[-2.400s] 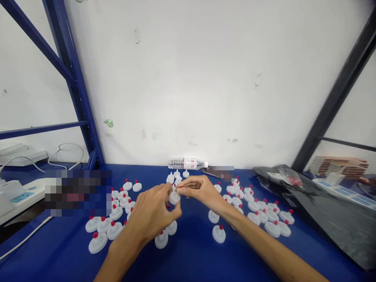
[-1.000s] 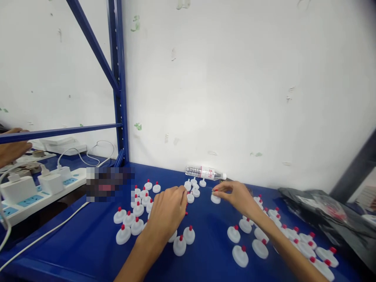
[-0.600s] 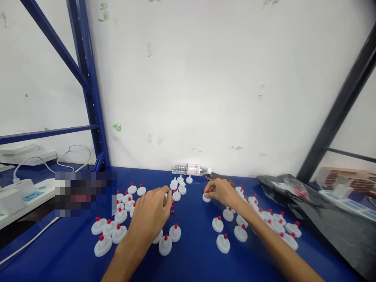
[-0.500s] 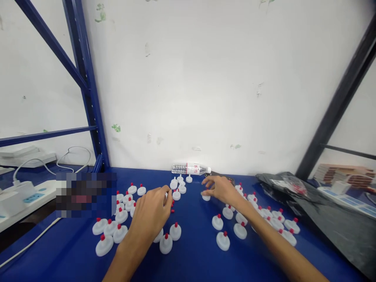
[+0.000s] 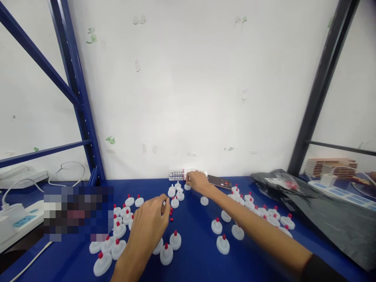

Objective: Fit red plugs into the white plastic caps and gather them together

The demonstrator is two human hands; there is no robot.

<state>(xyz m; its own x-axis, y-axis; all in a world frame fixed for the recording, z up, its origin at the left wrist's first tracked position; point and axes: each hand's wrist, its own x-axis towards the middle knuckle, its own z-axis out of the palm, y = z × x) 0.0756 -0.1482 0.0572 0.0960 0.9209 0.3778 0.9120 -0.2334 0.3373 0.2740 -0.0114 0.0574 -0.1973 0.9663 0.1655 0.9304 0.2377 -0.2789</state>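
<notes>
My right hand reaches to the back of the blue table, its fingers closed down on a white spout lid beside the lying bottle. My left hand hangs over the middle left, thumb and fingertips pinched together; whatever is between them is hidden. Just right of it lie a few small red caps. Behind these is a cluster of white lids with bare spouts. Another white lid sits alone below my right wrist. Lids with red tips stand left and right of centre.
A clear plastic bottle lies against the wall, with a phone to its right. Black plastic bags cover the right side. At left are a power strip and cables; blue rack posts rise behind.
My right hand has moved left and back, from the lone lid to the one by the bottle. The lone lid now rests free. My left hand stays pinched; the view has shifted slightly.
</notes>
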